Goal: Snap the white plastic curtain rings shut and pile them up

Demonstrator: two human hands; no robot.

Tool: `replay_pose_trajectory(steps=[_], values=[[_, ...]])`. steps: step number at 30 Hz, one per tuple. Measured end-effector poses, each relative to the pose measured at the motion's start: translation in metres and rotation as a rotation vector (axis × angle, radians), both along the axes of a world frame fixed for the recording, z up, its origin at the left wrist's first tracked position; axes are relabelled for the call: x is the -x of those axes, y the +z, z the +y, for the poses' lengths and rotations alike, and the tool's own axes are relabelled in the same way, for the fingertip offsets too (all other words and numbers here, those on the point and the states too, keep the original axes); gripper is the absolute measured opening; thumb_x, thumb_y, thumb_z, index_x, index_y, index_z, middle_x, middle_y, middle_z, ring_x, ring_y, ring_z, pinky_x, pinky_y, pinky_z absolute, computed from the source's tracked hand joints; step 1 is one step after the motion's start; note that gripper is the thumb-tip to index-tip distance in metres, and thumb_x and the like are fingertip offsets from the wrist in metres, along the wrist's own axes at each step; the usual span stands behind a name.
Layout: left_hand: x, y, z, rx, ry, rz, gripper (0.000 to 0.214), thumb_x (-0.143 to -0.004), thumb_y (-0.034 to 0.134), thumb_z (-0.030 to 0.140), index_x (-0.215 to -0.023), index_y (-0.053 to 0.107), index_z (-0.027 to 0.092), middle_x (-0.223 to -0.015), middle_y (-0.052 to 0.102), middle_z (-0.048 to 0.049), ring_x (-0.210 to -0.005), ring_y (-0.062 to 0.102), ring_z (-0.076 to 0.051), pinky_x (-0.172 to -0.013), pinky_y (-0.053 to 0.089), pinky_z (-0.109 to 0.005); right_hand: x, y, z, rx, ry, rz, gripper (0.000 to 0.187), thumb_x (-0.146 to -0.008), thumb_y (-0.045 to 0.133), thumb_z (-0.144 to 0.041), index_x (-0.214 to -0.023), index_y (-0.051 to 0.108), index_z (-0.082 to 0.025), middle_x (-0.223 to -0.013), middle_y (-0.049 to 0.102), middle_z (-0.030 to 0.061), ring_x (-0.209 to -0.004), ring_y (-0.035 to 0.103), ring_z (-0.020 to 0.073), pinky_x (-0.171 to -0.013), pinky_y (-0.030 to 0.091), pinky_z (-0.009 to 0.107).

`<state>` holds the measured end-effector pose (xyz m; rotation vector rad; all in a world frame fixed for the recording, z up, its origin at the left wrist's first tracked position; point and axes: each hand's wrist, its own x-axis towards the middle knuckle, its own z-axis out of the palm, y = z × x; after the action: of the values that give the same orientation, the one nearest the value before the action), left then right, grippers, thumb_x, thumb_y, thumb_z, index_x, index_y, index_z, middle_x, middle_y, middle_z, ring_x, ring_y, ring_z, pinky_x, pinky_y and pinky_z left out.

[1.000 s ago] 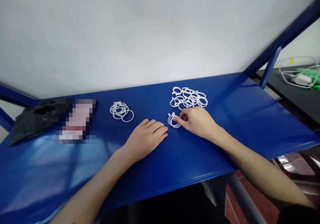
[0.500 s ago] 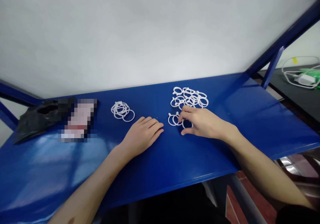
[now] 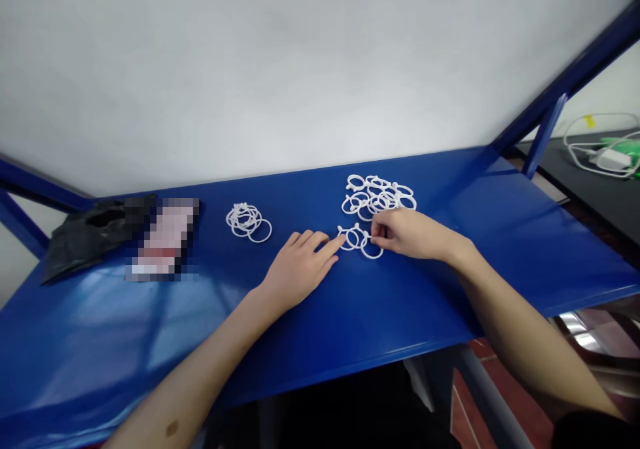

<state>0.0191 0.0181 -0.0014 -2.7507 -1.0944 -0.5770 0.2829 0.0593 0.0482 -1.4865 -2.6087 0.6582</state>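
Three white curtain rings, each with a small knob, lie in a short row on the blue table (image 3: 310,342), partly overlapping. My left hand (image 3: 303,265) rests palm down with fingers stretched out, its index fingertip touching the leftmost ring (image 3: 341,244). At the row's right end, my right hand (image 3: 407,232) has thumb and fingers pinched at the upper edge of the rightmost curtain ring (image 3: 373,257). Just behind the right hand lies a larger pile of white curtain rings (image 3: 385,197). Farther left, a smaller pile of such rings (image 3: 247,222) sits apart from both hands.
On the left lie a black plastic bag (image 3: 75,242) and a blurred-out pinkish flat object (image 3: 167,235). A pale wall (image 3: 300,69) rises behind the table. Blue frame bars (image 3: 545,135) stand at the right, beyond which a white cable with a charger (image 3: 613,160) lies on a dark surface.
My left hand has slid right, bringing its index finger onto the leftmost ring. My right hand has closed from a wide grasp to a pinch and shifted slightly right.
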Motion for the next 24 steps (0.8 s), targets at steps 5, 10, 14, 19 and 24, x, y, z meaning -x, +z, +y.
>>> replay_pose_trajectory(steps=[5, 10, 14, 19, 24], values=[[-0.011, -0.008, 0.005, 0.033, 0.033, -0.008, 0.037, -0.101, 0.050, 0.031, -0.137, 0.056, 0.023, -0.111, 0.067, -0.0068, -0.095, 0.057, -0.022, -0.080, 0.043, -0.037, 0.007, -0.010, 0.002, -0.075, -0.125, 0.068, 0.012, -0.091, 0.062, -0.025, -0.083, 0.065, -0.017, -0.079, 0.071, 0.0033, -0.067, 0.060, 0.0136, -0.062, 0.040, 0.026], [-0.015, -0.012, 0.009, 0.015, 0.010, -0.049, 0.025, -0.101, 0.051, 0.029, -0.120, 0.064, 0.019, -0.110, 0.068, -0.0061, -0.094, 0.056, -0.022, -0.081, 0.044, -0.036, 0.022, -0.018, -0.003, -0.103, -0.148, 0.093, 0.017, -0.093, 0.059, -0.025, -0.081, 0.067, -0.017, -0.079, 0.072, 0.0043, -0.067, 0.061, 0.0138, -0.062, 0.039, 0.026], [-0.018, -0.011, 0.012, 0.037, 0.003, -0.042, 0.021, -0.102, 0.049, 0.030, -0.105, 0.066, 0.019, -0.107, 0.070, -0.0058, -0.093, 0.057, -0.021, -0.081, 0.044, -0.036, 0.028, -0.021, -0.006, -0.116, -0.163, 0.144, 0.020, -0.094, 0.057, -0.028, -0.082, 0.069, -0.018, -0.079, 0.073, 0.0039, -0.068, 0.063, 0.0142, -0.063, 0.040, 0.026], [-0.019, -0.012, 0.014, 0.003, 0.005, -0.064, 0.020, -0.101, 0.051, 0.032, -0.100, 0.067, 0.020, -0.100, 0.071, -0.0052, -0.090, 0.058, -0.020, -0.081, 0.045, -0.036, 0.034, -0.025, -0.009, -0.155, -0.208, 0.142, 0.020, -0.094, 0.060, -0.030, -0.082, 0.070, -0.017, -0.080, 0.074, 0.0054, -0.073, 0.066, 0.0164, -0.065, 0.041, 0.027], [-0.018, -0.017, 0.013, -0.022, 0.001, -0.131, 0.019, -0.101, 0.053, 0.032, -0.100, 0.068, 0.020, -0.098, 0.072, -0.0046, -0.090, 0.061, -0.019, -0.083, 0.046, -0.036, 0.043, -0.027, -0.013, -0.204, -0.250, 0.141, 0.016, -0.095, 0.060, -0.026, -0.094, 0.072, -0.016, -0.083, 0.073, 0.0058, -0.072, 0.063, 0.0157, -0.061, 0.037, 0.026]])
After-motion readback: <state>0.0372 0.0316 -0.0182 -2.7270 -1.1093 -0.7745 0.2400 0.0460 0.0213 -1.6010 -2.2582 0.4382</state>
